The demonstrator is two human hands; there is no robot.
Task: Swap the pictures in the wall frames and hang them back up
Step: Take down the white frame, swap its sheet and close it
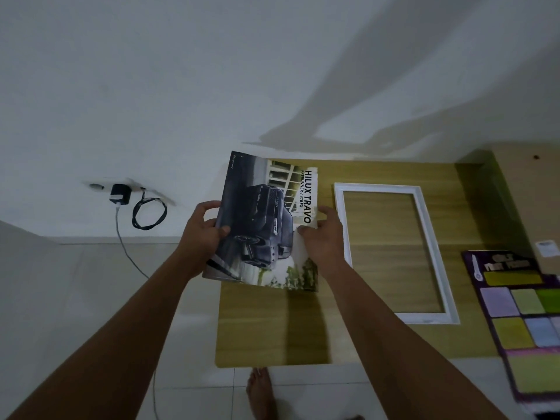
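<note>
A printed truck picture (263, 225) with the words HILUX TRAVO is held above the left part of a wooden table (272, 328). My left hand (203, 228) grips its left edge, thumb on the front. My right hand (324, 234) pinches its right edge. To the right, a white frame (436, 253) lies flat on the table, with wood showing through its opening. A purple picture with coloured squares (521, 310) lies at the table's right end, partly over the edge.
A black charger (119, 194) is plugged into the wall at the left, with a coiled black cable and a white lead trailing over the tiled floor. My bare foot (260, 392) stands by the table's near edge. A small white label (547, 248) lies at the far right.
</note>
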